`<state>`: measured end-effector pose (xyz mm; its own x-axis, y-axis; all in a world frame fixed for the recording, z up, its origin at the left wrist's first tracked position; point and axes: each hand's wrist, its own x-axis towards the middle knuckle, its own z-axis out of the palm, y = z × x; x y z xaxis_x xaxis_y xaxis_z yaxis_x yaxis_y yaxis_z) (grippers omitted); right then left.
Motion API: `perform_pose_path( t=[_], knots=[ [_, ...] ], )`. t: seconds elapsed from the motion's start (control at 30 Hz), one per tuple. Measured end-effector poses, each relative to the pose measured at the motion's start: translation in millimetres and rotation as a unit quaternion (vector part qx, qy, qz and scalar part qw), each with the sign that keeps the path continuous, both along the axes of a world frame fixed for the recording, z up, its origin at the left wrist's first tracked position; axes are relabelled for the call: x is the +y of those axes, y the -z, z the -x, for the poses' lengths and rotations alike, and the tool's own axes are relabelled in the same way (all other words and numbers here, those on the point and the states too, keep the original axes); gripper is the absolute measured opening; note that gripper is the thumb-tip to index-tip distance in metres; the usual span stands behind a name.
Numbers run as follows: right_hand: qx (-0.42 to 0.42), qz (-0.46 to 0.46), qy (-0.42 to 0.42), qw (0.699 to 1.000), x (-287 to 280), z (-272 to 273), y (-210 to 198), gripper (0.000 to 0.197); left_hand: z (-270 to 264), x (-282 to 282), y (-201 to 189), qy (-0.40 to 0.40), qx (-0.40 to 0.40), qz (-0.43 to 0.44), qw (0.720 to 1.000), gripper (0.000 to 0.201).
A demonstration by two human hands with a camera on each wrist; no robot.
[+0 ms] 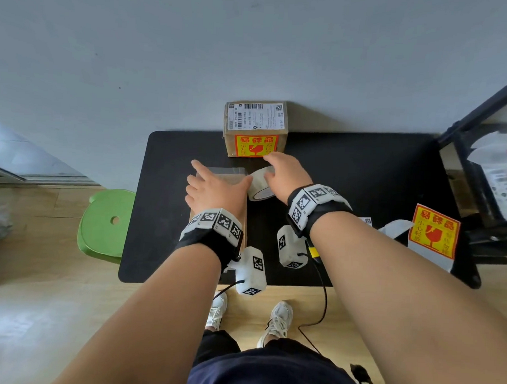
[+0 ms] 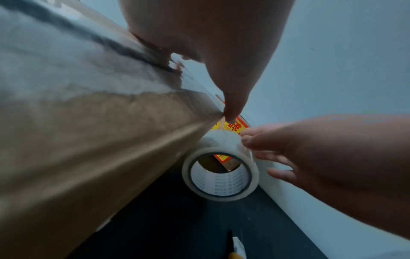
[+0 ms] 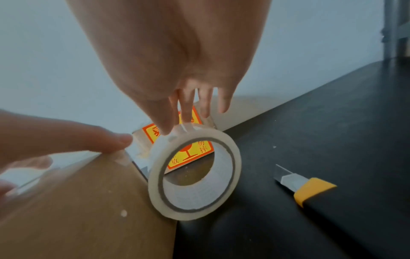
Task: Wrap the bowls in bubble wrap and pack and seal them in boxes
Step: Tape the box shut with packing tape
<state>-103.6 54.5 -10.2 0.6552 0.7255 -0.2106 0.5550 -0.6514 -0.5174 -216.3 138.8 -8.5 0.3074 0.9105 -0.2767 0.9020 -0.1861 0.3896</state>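
A brown cardboard box (image 1: pixel 225 176) lies on the black table (image 1: pixel 363 173), a strip of clear tape shining along its top (image 2: pixel 77 73). My left hand (image 1: pixel 214 187) presses flat on that top, fingers straight and thumb stretched to the right edge. A roll of clear tape (image 1: pixel 261 184) stands on edge against the box's right side (image 3: pixel 193 177). My right hand (image 1: pixel 283 173) holds the roll from above, thumb on its near rim and fingers down its far side (image 2: pixel 266 156). No bowl is visible.
A sealed box (image 1: pixel 255 128) with a shipping label and a red-yellow fragile sticker stands against the wall behind the roll. A yellow-black utility knife (image 3: pixel 306 185) lies right of the roll. Fragile stickers (image 1: pixel 433 231) lie far right by a black shelf (image 1: pixel 479 172). A green stool (image 1: pixel 105 223) is left.
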Motion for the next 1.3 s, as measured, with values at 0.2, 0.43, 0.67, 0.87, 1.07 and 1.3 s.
perform_pose_path(
  t=[0.2, 0.43, 0.67, 0.87, 1.07, 1.3],
  knots=[
    [0.007, 0.109, -0.052, 0.993, 13.3, -2.9, 0.4, 0.040, -1.7, 2.2, 3.2, 0.012, 0.025, -0.005, 1.000, 0.121],
    [-0.031, 0.127, -0.034, 0.991, 12.9, -1.8, -9.9, 0.033, -3.7, 5.3, 2.3, 0.035, 0.040, -0.014, 0.998, 0.118],
    [-0.046, 0.192, 0.015, 0.980, -13.8, -7.3, -16.5, 0.031, -4.6, 3.5, 5.4, 0.047, 0.061, -0.033, 0.996, 0.118],
    [0.015, 0.235, 0.041, 0.971, -29.5, 5.0, 3.1, 0.031, -10.2, -1.1, 4.3, 0.044, 0.074, -0.045, 0.995, 0.113],
    [0.016, 0.242, 0.025, 0.970, -39.2, 14.2, 11.1, 0.038, -4.9, 1.2, 2.7, 0.049, 0.057, -0.036, 0.997, 0.116],
    [0.061, 0.249, 0.053, 0.965, -21.7, 16.8, -4.4, 0.041, 7.0, 23.0, -12.0, 0.029, -0.030, 0.083, 0.996, 0.100]
  ],
)
